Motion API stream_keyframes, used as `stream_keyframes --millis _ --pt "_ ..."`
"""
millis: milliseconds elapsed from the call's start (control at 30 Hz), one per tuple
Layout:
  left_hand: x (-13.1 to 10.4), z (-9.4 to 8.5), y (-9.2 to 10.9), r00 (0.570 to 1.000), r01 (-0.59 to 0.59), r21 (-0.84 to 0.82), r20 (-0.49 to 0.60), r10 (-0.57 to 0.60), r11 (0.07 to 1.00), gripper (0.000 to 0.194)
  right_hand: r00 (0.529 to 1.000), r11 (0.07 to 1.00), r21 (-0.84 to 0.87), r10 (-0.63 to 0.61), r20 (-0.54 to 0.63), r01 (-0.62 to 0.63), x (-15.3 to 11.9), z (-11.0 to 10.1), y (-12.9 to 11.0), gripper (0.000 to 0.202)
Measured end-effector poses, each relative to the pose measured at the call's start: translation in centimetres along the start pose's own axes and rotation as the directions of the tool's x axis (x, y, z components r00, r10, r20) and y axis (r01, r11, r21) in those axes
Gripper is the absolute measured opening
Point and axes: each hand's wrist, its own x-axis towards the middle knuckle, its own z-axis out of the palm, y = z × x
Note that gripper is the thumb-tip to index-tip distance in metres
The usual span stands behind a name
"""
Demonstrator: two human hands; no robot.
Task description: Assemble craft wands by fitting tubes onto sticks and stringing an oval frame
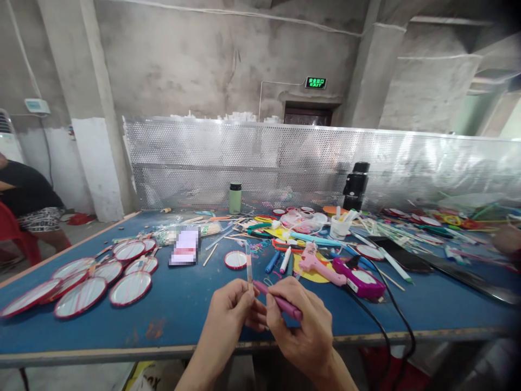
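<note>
My left hand (230,312) pinches the lower end of a thin, pale flat strip (249,266) that stands up from the fingers; its exact kind is unclear. In my right hand (303,326) is a pinkish-purple marker pen (287,308), its front end pointing left at the strip, close to my left thumb. Whether the pen touches the strip cannot be made out. Just beyond the hands lies a small round red-rimmed disc (236,259). To the right of it are a blue marker (272,262), a white marker (286,259) and a pink glue gun (321,266).
Several red-rimmed discs (130,288) overlap at the left, near a phone (185,246). A green bottle (235,198) and a black flask (356,185) stand at the back. A purple device (359,278) with black cables (396,309) sits right. Another person's hand (508,239) blurs at the right edge.
</note>
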Motion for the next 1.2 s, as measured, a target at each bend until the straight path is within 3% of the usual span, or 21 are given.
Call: stream_keyframes --millis 1200 --pt "-0.07 0.22 0.49 1.000 0.014 -0.006 -0.011 -0.014 1.000 0.031 1.000 1.000 -0.005 -0.020 0.023 0.021 0.25 0.11 -0.32 0.015"
